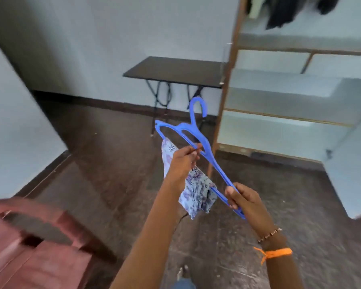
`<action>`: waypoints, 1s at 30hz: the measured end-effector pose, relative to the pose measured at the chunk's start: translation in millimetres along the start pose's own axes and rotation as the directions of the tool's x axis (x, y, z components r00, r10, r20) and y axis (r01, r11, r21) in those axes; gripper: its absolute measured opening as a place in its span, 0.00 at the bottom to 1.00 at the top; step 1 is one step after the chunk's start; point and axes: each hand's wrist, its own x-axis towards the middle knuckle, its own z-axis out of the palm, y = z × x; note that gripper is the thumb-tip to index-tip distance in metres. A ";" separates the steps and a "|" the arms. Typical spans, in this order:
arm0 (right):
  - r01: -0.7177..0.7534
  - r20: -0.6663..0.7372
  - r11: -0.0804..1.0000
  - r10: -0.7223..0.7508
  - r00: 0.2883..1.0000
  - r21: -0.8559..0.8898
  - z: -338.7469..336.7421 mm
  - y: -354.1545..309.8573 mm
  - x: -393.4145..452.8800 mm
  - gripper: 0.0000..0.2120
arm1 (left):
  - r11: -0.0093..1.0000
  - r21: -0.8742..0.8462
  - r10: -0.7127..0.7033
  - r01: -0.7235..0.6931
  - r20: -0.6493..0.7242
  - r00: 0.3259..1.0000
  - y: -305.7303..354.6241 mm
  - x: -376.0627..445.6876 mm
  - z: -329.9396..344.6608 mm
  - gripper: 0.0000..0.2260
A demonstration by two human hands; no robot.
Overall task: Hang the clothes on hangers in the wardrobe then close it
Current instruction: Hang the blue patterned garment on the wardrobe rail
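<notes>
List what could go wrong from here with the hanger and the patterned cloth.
1. The patterned cloth hangs bunched below the blue hanger, gripped only by the left hand; it looks not yet properly draped and may slide off.
2. The right hand holds the hanger at its far end, so it is tilted and could twist.
3. The open wardrobe door edge stands close on the right; the hanger may catch it.

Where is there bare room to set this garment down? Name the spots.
The dark folding table top against the wall looks bare. So do the wardrobe lower shelves right of its wooden frame. Its top is crowded with dark hanging clothes. Both hands are full: left hand, right hand.
</notes>
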 end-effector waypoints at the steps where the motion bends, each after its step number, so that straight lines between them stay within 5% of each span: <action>1: 0.009 -0.075 0.998 -0.003 0.997 0.068 -19.2 4.0 6.4 0.13 | 1.000 0.019 -0.006 0.005 0.074 0.997 -0.7 16.0 23.5 0.12; 8: 0.071 -0.441 0.977 0.026 0.897 0.203 -139.7 5.8 90.1 0.14 | 0.989 0.147 -0.067 0.009 0.398 0.915 6.3 123.5 183.2 0.09; 18: 0.293 -0.704 0.942 -0.099 0.703 0.160 -342.7 -18.8 233.2 0.15 | 0.942 0.280 -0.041 -0.183 0.640 0.767 47.3 282.2 382.8 0.09; 24: 0.384 -0.711 0.916 -0.348 0.611 -0.118 -511.3 -51.7 328.1 0.18 | 0.894 0.231 0.123 -0.383 0.696 0.707 109.1 382.5 509.1 0.11; 30: 0.541 -0.684 0.824 -0.492 0.539 -0.166 -665.0 -117.0 428.9 0.18 | 0.853 0.185 0.252 -0.488 0.674 0.695 194.3 470.9 644.1 0.10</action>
